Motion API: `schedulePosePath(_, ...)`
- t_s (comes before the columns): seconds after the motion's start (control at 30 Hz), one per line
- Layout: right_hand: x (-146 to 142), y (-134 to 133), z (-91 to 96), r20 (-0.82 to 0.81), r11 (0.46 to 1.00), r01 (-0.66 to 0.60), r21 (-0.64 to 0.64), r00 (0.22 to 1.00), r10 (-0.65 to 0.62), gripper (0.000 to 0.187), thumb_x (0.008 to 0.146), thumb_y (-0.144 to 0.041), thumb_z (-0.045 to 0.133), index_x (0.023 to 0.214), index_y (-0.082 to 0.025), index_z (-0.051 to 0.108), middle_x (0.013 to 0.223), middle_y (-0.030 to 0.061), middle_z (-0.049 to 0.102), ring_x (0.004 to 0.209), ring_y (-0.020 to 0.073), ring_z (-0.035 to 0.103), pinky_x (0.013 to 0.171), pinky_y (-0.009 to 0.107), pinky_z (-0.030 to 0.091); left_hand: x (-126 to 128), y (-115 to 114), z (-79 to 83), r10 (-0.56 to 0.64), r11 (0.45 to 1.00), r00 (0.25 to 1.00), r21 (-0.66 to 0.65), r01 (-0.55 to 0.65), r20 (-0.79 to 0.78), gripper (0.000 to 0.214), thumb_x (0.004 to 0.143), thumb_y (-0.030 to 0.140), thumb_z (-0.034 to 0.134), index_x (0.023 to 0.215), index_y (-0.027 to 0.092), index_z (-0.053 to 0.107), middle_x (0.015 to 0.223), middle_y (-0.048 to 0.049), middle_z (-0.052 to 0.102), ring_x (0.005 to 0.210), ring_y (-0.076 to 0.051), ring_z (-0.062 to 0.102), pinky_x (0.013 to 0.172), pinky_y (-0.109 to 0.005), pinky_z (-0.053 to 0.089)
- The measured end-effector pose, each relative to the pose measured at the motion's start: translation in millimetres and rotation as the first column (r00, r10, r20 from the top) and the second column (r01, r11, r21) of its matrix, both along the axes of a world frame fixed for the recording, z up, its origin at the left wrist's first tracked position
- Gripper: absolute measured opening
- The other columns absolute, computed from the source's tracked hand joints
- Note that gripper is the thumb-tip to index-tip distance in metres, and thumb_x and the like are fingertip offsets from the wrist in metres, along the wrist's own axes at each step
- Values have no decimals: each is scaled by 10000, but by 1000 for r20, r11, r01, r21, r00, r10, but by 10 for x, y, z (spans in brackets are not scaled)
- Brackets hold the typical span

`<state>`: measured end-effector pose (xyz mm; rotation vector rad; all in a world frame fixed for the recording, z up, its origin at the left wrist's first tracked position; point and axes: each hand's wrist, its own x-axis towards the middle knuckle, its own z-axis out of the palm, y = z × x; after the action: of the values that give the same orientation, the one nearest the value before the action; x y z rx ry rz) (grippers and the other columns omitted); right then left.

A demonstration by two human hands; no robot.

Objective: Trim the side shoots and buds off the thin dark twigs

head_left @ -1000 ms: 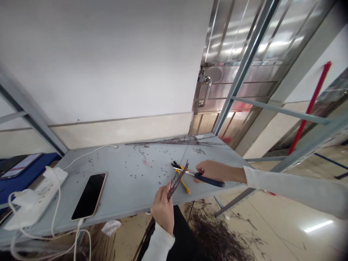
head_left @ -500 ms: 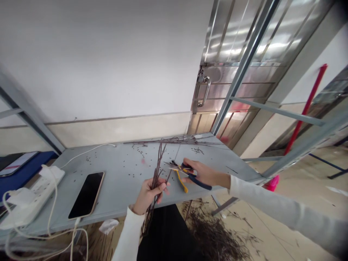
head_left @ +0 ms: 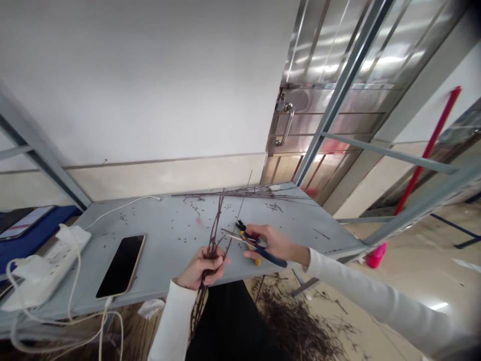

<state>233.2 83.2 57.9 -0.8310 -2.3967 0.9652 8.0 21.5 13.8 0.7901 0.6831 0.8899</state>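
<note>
- The left hand [head_left: 201,269] curls closed around a bundle of thin dark twigs [head_left: 212,245], holding them upright near the table's front edge, which leaves their upper stems free.
- The right hand [head_left: 265,241] wraps the blue handles of scissors [head_left: 235,235], angling the blades just beside the twigs.
- A smartphone [head_left: 120,265] lies on the grey table [head_left: 161,220], apart from the hands.

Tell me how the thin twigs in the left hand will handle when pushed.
The dark twigs in the left hand look light and fairly stiff: they stand straight up from the grip without drooping. They are probably brittle, since small dark bits lie scattered over the grey table.
</note>
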Motion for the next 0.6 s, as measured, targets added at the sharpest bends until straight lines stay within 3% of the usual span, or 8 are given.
schedulePosePath(0.17, -5, -62, 29, 41, 990, 137, 29, 990, -138, 418, 703, -532, 640, 645, -218, 369, 551, -76, 373, 510, 88, 311, 486, 214, 281, -23, -20, 35, 11, 1000, 1000, -22, -10, 12, 287, 570, 330, 809, 666, 130, 628, 415, 28, 548, 246, -9, 274, 254, -151, 104)
schedulePosePath(0.37, 88, -104, -43, 64, 985, 167, 45, 983, -170, 396, 727, -521, 611, 666, -221, 360, 561, -76, 358, 516, 92, 313, 489, 214, 269, -33, -44, 89, 85, 996, 996, -28, -85, -22, 290, 589, 341, 793, 679, 120, 628, 420, 40, 522, 258, 4, 246, 271, -154, 88)
schedulePosePath(0.5, 229, -131, -161, 83, 989, 148, -28, 986, -145, 415, 718, -552, 625, 748, -219, 379, 633, -60, 441, 556, 105, 387, 512, 218, 299, -17, -64, 108, 106, 994, 993, -22, -107, -49, 288, 598, 343, 788, 685, 113, 638, 424, 46, 505, 272, 7, 232, 282, -160, 77)
schedulePosePath(0.6, 397, -66, -355, 202, 968, 248, -33, 950, -236, 372, 730, -526, 608, 773, -216, 406, 633, -58, 468, 561, 114, 413, 525, 225, 321, -11, -67, 100, 126, 992, 992, -10, -126, -22, 284, 604, 343, 785, 678, 118, 629, 434, 51, 495, 279, 7, 238, 289, -160, 80)
